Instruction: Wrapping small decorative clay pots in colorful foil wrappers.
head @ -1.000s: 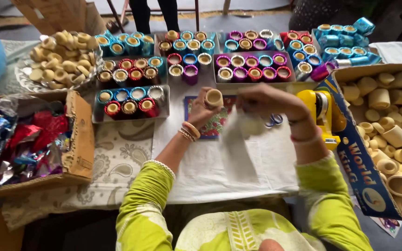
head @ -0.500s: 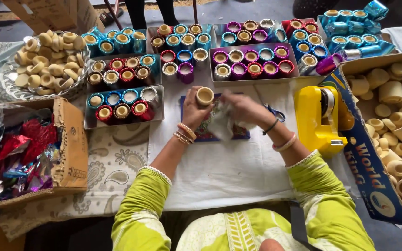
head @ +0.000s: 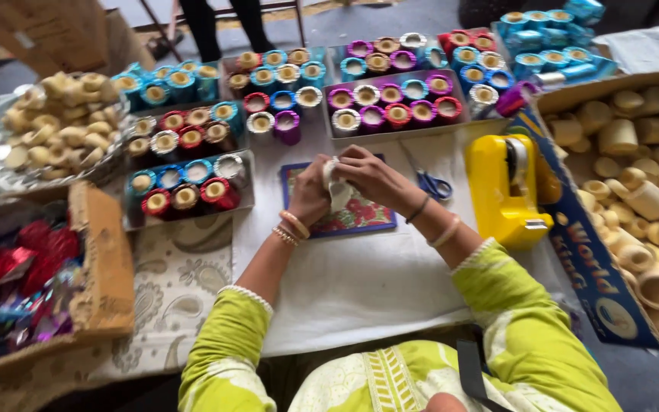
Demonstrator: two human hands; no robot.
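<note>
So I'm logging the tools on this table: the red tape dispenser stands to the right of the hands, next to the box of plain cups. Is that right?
Not quite. The tape dispenser is yellow, not red, as the head view shows. It does stand to the right of the left hand and right hand, next to the box of plain cups.

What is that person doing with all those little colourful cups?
A person in a green top holds one small pale cup between the left hand and right hand, with a pale wrap around it, above a flowery mat. Trays of cups already covered in shiny colours fill the table behind. A box of plain cups sits on the right, beside a yellow tape dispenser, and scissors lie near the right wrist.
</note>
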